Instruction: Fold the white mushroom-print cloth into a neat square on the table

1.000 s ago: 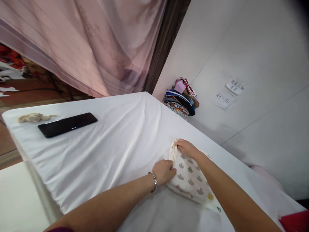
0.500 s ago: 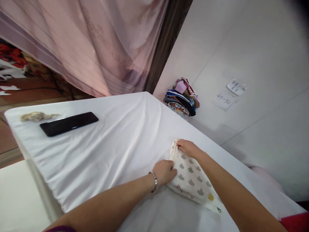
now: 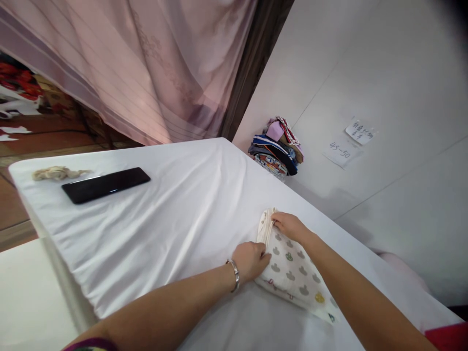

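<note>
A folded white cloth (image 3: 290,275) printed with grey, green, yellow and red motifs lies on the white-covered table (image 3: 175,209). My left hand (image 3: 250,261), with a silver bracelet at the wrist, grips the cloth's left edge between thumb and fingers. Farther up that same edge, my right hand (image 3: 288,225) pinches the layered, hemmed border. Several layers show along this edge. My right forearm hides part of the cloth's right side.
A black phone (image 3: 106,185) and a bundle of pale fibres (image 3: 56,172) lie at the table's far left. Folded fabrics (image 3: 276,146) are stacked against the white wall (image 3: 365,63), which bears handwritten labels (image 3: 341,153). A pink curtain (image 3: 161,63) hangs behind.
My right hand has shifted slightly to the right, drawing the cloth's upper border back a little. My left hand keeps its hold at nearly the same spot.
</note>
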Motion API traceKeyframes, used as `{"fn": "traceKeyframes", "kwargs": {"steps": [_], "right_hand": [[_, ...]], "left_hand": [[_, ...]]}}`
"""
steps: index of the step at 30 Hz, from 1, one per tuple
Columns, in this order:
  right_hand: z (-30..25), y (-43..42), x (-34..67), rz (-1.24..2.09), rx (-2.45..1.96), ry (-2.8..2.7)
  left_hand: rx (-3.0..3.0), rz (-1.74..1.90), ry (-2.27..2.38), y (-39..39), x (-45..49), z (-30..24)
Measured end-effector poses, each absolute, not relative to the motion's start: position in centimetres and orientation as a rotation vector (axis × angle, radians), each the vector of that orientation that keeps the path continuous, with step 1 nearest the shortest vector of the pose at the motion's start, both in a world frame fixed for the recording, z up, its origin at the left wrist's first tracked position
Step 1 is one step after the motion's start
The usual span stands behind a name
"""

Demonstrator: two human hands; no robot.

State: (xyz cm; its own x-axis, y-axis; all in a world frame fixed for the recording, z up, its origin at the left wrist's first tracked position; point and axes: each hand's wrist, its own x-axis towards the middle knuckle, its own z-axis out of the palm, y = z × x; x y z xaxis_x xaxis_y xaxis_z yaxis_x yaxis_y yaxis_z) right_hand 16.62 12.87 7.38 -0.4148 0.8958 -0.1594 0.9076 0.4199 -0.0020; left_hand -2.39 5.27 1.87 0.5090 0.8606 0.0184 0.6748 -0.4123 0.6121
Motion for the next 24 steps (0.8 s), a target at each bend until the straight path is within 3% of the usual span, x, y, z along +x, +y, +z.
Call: {"fn": "traceKeyframes", "kwargs": {"steps": [7, 24], "right_hand": [[8.0, 12.4, 16.0, 0.007, 1.585, 2.577], [8.0, 14.3, 14.9, -0.087, 1.476, 2.396]], "left_hand": [[2.261, 0.465, 1.251, 5.2, -2.3, 1.7], [2.293, 0.415, 1.246, 5.1, -2.4, 2.1]]}}
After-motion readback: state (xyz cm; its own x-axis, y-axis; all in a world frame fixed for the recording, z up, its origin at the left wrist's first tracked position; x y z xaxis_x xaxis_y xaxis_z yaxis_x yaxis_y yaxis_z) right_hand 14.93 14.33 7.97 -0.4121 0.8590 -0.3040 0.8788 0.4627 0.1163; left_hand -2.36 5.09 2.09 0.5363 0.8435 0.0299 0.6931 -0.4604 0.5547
